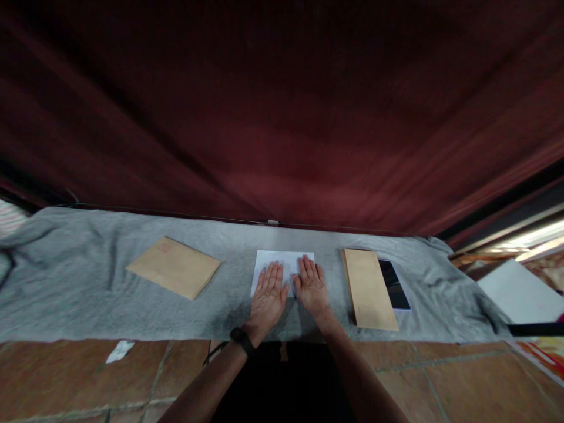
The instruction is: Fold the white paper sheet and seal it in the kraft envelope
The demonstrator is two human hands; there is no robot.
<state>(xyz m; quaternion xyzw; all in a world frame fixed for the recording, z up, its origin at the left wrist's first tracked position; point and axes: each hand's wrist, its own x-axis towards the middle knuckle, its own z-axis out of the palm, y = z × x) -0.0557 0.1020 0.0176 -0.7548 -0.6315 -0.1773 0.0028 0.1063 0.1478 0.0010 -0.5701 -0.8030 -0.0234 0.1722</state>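
Observation:
A white sheet of paper (282, 257) lies on the grey cloth in front of me, partly covered by both hands. My left hand (267, 298) rests flat on its left half, fingers stretched out and pointing away from me. On the right half lies my right hand (312, 288), also flat, with its fingers slightly spread. Neither hand grips anything. To the left is a brown envelope (174, 267), set at an angle with a faint reddish mark near its upper corner. Right of my hands sits a stack of brown envelopes (370, 291), partly over a dark-screened tablet (393, 285).
Grey cloth (88, 282) covers the long narrow surface. A dark red wall or curtain (282, 117) rises behind it. Below the front edge are brown floor tiles (396, 382) and a crumpled white scrap (119, 351). At the far right stands a white panel (520, 294).

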